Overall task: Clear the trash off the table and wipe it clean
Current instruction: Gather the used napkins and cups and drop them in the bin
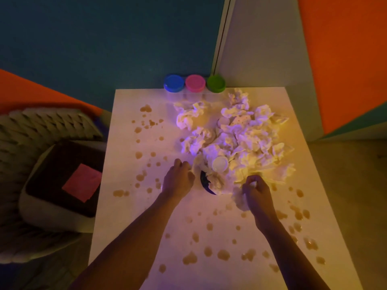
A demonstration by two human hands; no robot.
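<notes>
A white table (129,206) is dotted with brown liquid spots (189,258). A big heap of crumpled white paper napkins (247,139) covers its far right half, with a small white cup (219,163) and a dark round container (204,182) half buried at the near edge. My left hand (178,181) is at the heap's near left, fingers curled on a napkin edge (196,164) beside the dark container. My right hand (258,195) is closed on a crumpled napkin (240,203) at the heap's near side.
Three jars with blue (173,83), pink (195,83) and green (216,83) lids stand at the table's far edge. Left of the table, a bin (52,197) with a dark liner holds a pink sheet (82,183). A woven chair (41,126) sits behind it.
</notes>
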